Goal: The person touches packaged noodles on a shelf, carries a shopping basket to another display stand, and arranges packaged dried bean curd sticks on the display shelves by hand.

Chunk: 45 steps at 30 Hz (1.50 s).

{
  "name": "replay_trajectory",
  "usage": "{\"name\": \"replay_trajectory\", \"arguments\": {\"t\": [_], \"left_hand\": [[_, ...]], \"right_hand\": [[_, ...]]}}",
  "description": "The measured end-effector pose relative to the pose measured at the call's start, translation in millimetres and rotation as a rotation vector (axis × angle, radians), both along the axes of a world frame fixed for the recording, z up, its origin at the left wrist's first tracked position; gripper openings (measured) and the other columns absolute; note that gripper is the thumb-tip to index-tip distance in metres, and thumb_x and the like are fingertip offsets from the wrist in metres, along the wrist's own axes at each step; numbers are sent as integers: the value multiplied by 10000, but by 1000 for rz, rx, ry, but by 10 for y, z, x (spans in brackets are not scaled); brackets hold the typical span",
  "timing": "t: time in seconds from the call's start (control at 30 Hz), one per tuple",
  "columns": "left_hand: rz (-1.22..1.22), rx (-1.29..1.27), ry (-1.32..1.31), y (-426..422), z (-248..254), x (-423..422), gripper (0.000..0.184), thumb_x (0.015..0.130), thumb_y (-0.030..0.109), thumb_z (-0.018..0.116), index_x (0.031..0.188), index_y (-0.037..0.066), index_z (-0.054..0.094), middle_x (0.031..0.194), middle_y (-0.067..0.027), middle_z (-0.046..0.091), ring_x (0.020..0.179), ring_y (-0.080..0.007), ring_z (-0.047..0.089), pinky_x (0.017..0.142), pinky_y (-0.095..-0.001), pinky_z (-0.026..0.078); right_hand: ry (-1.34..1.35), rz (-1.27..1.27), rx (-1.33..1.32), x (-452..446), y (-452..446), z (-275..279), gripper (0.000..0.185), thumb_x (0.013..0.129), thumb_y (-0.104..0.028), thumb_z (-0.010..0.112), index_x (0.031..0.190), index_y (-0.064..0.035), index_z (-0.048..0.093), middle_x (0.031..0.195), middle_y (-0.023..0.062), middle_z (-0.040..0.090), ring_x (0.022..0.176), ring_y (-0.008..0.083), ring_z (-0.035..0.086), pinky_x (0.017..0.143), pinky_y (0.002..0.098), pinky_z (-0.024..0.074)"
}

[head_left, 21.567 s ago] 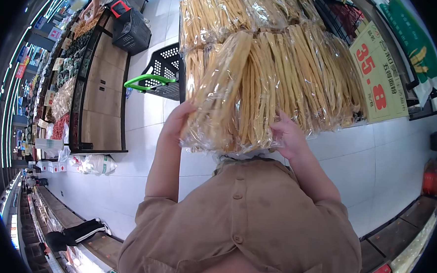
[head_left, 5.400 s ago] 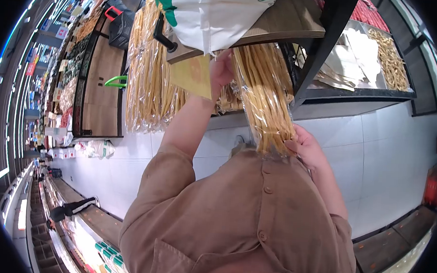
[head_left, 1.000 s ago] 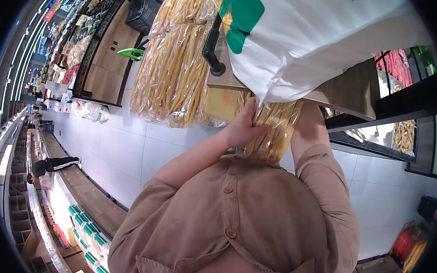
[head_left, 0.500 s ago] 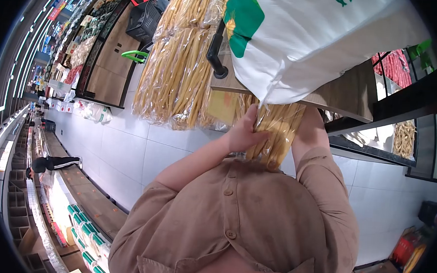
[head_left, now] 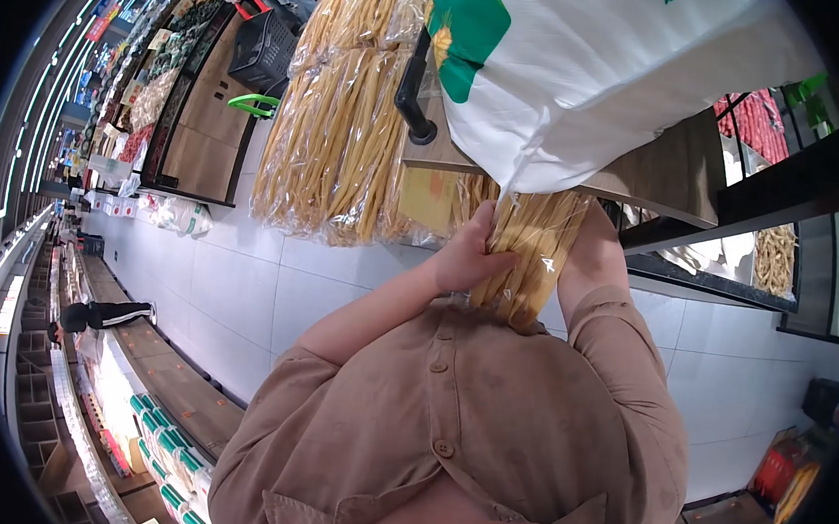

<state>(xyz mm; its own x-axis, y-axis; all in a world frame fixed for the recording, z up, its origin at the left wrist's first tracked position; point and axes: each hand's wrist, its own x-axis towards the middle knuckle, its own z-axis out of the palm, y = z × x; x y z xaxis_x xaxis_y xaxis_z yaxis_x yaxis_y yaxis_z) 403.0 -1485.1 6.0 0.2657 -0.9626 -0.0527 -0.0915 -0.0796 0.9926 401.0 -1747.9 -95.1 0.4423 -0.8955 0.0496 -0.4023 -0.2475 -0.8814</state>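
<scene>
Plastic pkg (head_left: 551, 259) w/ yellow sticks (head_left: 538, 232): L hand (head_left: 472, 258) gripping; R hand hidden, can't tell.

My matt brown cloth shirt (head_left: 526, 400), glossy clear plastic packet (head_left: 543, 254), smooth white sack (head_left: 590, 91), wood-grained shelf (head_left: 661, 185), pale smooth floor tiles (head_left: 343, 282)

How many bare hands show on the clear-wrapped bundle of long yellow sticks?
1: the left hand, on the left side of the bundle. The right hand is hidden; its forearm runs behind it.
</scene>
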Motion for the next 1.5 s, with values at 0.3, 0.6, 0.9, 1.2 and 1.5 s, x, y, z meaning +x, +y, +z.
{"name": "replay_trajectory", "arguments": {"t": [0.3,0.6,0.9,1.2,1.5], "left_hand": [[-19,7,98,-6,-95,-30,608,844,-32,642,1365,12,331,1228,-49,521,1154,-106,460,996,-281,388],[0,27,94,-11,-82,-47,592,850,-25,640,1359,20,341,1235,-53,527,1146,-108,474,994,-282,395],[223,94,342,47,-89,-80,612,836,-46,644,1370,22,354,1254,-107,558,1111,-182,588,919,-317,501],[268,28,495,-21,-117,-50,480,881,-10,621,1317,1,419,1189,-133,609,1054,-215,632,897,-353,533],[300,36,406,-170,-28,-126,537,856,-2,647,1328,-31,395,1230,-173,573,1087,-246,609,919,-357,516]], "right_hand": [[13,-2,-6,22,-13,1,310,920,-239,522,1113,-25,636,1074,208,656,1035,377,614,893,434,492],[28,0,-17,75,-35,1,309,919,-238,518,1102,-23,644,1063,214,661,1030,386,617,889,439,495],[84,-42,-9,185,-56,-116,309,919,-237,514,1091,-20,651,1052,219,665,1025,395,619,886,445,497],[151,-76,84,-106,187,-128,309,918,-235,510,1079,-18,658,1042,224,670,1020,403,621,882,450,499],[-781,90,856,-1378,1321,518,433,948,-318,587,1217,20,558,1063,113,661,989,251,635,897,350,487]]}}
